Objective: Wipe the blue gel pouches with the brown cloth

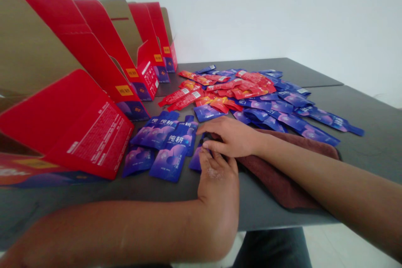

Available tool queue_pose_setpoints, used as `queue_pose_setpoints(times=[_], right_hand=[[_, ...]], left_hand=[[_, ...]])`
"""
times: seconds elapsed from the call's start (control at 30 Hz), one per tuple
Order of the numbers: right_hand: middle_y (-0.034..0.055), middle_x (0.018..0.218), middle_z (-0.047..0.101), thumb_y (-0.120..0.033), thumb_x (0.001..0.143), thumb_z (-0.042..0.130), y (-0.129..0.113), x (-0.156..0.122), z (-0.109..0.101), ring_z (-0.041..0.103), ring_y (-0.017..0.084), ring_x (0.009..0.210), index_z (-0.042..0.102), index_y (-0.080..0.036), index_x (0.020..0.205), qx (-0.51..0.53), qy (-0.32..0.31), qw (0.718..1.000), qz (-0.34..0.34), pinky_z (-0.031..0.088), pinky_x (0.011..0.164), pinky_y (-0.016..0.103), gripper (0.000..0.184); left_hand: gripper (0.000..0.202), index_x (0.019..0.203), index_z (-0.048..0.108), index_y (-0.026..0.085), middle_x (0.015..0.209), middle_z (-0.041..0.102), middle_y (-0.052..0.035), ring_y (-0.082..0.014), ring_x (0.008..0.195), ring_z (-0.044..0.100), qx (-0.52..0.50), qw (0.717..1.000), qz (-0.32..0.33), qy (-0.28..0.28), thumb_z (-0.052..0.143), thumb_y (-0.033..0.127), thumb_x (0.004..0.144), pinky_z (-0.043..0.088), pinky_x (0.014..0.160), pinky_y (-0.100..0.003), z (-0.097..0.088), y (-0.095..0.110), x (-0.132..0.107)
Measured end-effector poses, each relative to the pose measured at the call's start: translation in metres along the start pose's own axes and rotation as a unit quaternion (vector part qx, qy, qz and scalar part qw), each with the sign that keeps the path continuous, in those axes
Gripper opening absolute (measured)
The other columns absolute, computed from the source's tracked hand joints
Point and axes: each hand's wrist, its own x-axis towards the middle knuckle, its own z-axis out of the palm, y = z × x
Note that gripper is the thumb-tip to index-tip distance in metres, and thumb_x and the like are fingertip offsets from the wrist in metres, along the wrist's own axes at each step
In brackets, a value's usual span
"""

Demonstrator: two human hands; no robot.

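**Cartons:** 4 open red-and-kraft cardboard display cartons (pixel 103 46) stand in a row at far left, each with a yellow label on its front.

**Panel:** a red printed cardboard carton panel (pixel 67 127) lies tilted in front of the row, its lower edge just beside the nearest sachets.

**Near group:** at least 5 glossy blue foil sachets (pixel 168 163), printed with white Chinese characters, lie flat, some overlapping, on the table.

**Sachet in hand:** a small blue foil sachet (pixel 195 162) sits between the hands, mostly hidden. Only its left end shows, so its long axis cannot be read.

**Left hand:** the left hand (pixel 218 180) enters from lower left. Its fingers (pixel 216 160) stand together, pointing away from the body, tips at the sachet's lower right.

**Right hand:** the right hand (pixel 232 138) enters from the right, above the left hand. Its fingers (pixel 212 144) lie together, pointing left. They sit nearer the sachet and partly cover it. Clamping by either hand cannot be told.

**Loose heap:** red foil sachets (pixel 220 88) and more blue ones spread beyond the right hand.

**Towel:** a brown terry towel (pixel 282 180) lies beneath the right forearm.

**Surface:** a dark grey tabletop (pixel 377 142) carries everything.
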Motion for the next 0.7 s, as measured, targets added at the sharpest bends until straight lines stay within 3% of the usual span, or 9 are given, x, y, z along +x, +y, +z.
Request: queue_pose_setpoints(times=[0.43, 0.7], right_hand=[[0.0105, 0.106, 0.069, -0.035, 0.090, 0.051, 0.0022, 0.0005, 0.0046, 0.062, 0.023, 0.100, 0.061, -0.017, 0.120, -0.049, 0.029, 0.993, 0.107, 0.043, 0.088, 0.036, 0.037], [0.0108, 0.103, 0.069, -0.033, 0.090, 0.051, 0.0014, -0.0001, 0.0025, 0.062, 0.023, 0.097, 0.060, -0.015, 0.120, -0.037, 0.016, 0.997, 0.069, 0.044, 0.085, 0.035, 0.037]], left_hand=[[0.051, 0.137, 0.045, 0.006, 0.130, 0.059, -0.0246, -0.0316, 0.116, 0.060, -0.054, 0.998, 0.013, -0.040, 0.038, 0.005, 0.087, 0.046, 0.101, -0.047, -0.0020, -0.0022, 0.0022], [0.050, 0.136, 0.046, 0.006, 0.128, 0.062, -0.0235, -0.0317, 0.115, 0.061, -0.042, 0.999, 0.010, -0.033, 0.037, 0.006, 0.087, 0.047, 0.100, -0.045, -0.0035, -0.0022, 0.0013]])
